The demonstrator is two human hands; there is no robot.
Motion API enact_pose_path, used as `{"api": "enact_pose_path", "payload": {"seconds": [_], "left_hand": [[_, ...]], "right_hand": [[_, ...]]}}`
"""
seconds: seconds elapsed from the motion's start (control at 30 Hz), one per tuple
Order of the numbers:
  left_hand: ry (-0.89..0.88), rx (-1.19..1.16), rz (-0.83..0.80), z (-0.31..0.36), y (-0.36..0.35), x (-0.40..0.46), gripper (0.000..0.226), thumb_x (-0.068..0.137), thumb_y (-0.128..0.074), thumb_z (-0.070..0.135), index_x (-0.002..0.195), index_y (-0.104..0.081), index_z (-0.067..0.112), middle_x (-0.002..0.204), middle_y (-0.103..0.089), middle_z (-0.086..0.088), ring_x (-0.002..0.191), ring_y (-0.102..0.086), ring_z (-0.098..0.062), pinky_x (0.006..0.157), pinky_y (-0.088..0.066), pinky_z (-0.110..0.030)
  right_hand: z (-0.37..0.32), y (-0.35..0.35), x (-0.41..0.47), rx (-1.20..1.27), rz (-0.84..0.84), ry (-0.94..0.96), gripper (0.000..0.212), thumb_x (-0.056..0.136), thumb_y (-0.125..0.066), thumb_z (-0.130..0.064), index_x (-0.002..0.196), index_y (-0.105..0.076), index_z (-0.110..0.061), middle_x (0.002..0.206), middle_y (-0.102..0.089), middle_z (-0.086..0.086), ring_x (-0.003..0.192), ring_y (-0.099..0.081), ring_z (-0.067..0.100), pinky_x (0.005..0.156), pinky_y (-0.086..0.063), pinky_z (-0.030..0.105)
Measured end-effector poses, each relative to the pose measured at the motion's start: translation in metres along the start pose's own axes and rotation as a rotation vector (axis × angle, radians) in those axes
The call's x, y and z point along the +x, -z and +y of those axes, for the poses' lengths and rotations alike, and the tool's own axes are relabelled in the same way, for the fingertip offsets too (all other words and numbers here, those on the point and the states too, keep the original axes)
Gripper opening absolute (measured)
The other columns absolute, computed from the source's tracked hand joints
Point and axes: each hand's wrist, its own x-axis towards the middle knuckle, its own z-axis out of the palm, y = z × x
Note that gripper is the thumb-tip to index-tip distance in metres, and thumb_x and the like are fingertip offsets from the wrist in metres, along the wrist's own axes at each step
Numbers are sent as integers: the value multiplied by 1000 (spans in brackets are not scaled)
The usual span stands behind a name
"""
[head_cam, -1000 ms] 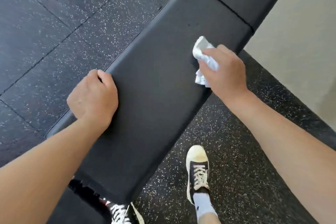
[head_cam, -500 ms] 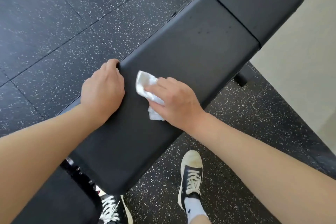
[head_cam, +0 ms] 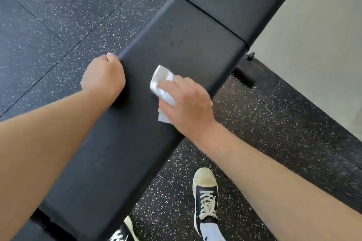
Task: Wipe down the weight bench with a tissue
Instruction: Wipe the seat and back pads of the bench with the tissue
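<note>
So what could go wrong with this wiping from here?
The dark specks on the bench pad lie beyond the tissue, so they might be missed. The tissue looks thin and crumpled under the right hand; it may tear. The left hand grips the pad's edge, leaving that spot unwiped.

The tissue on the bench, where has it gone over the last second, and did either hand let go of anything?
The right hand swept the tissue across the weight bench pad, from its right edge over to beside the left hand, and has now drawn partway back toward the middle. Nothing was let go: the right hand still presses the tissue down, and the left hand still grips the bench's left edge.
</note>
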Motion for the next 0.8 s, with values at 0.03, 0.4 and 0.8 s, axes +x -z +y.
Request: {"api": "enact_pose_path", "payload": {"seconds": [0.03,0.4,0.8], "left_hand": [[21,30,12,2,-1,1,39,103,-22,23,105,-58,7,129,-60,-25,115,-55,-45,99,-41,-50],[88,127,274,10,-21,-2,64,99,-19,40,105,-70,2,113,-67,-30,105,-61,-51,87,-42,-51],[141,146,246,17,-20,-3,61,101,-20,37,111,-69,2,115,-67,-30,107,-60,-52,90,-42,-53]], "right_hand": [[-6,-1,-10,13,-55,59,16,80,-63,-23,91,-72,-17,80,-60,3,68,-52,28,56,-44,41],[126,47,26,-48,140,-291,22,88,-68,-30,107,-75,-21,89,-62,4,78,-58,29,63,-50,39],[-16,-19,21,97,-158,20,9,83,-61,-22,89,-68,-19,85,-59,-1,74,-48,23,61,-35,37]]}}
